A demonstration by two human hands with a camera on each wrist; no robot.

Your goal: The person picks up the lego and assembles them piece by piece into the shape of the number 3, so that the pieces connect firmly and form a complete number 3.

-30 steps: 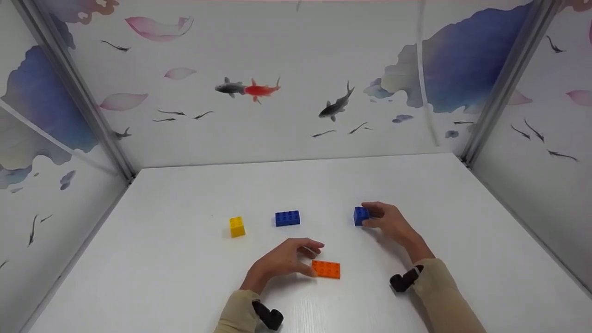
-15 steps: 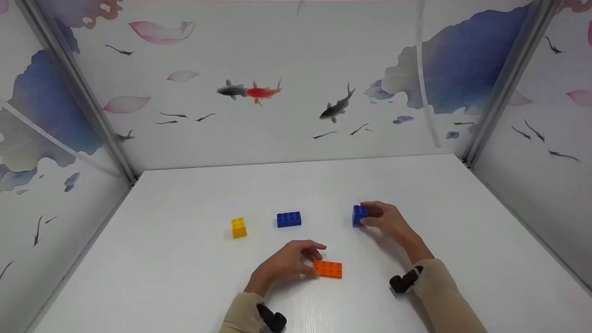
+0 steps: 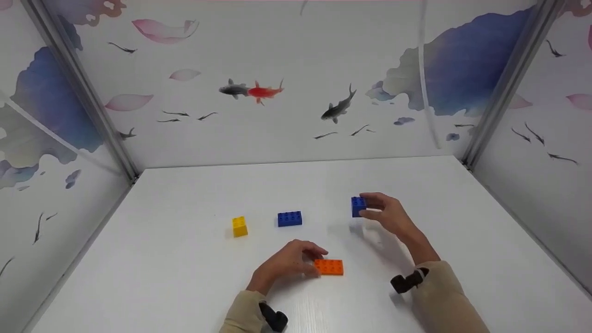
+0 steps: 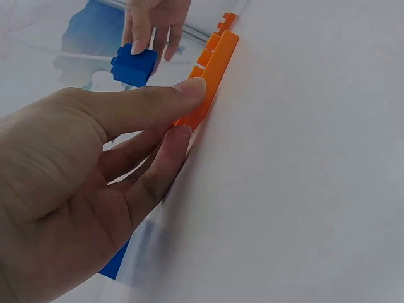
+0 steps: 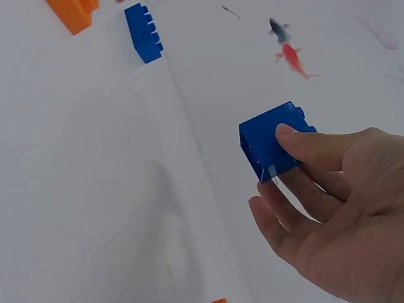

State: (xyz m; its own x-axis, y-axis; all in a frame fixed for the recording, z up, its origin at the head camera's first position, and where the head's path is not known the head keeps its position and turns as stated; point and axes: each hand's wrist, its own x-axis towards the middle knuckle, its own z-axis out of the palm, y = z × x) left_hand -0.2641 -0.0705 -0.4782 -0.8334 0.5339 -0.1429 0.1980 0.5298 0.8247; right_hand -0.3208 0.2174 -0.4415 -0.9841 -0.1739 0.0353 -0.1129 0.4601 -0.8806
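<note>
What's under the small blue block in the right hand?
The right hand holds the small blue block above the white table. The right wrist view shows part of its hollow underside; the walls cover the rest inside.

beige sleeves, with a stubby black device at each cuff

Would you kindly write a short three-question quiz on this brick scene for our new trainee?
1. True or false: the right hand holds a small blue brick clear of the table.
2. Which is the left hand touching? A) a green brick; B) the orange brick; C) a white brick.
3. Fill in the blank: in the head view, the brick farthest to the left is ____.

Key: 1. True. 2. B. 3. The yellow brick.
</note>
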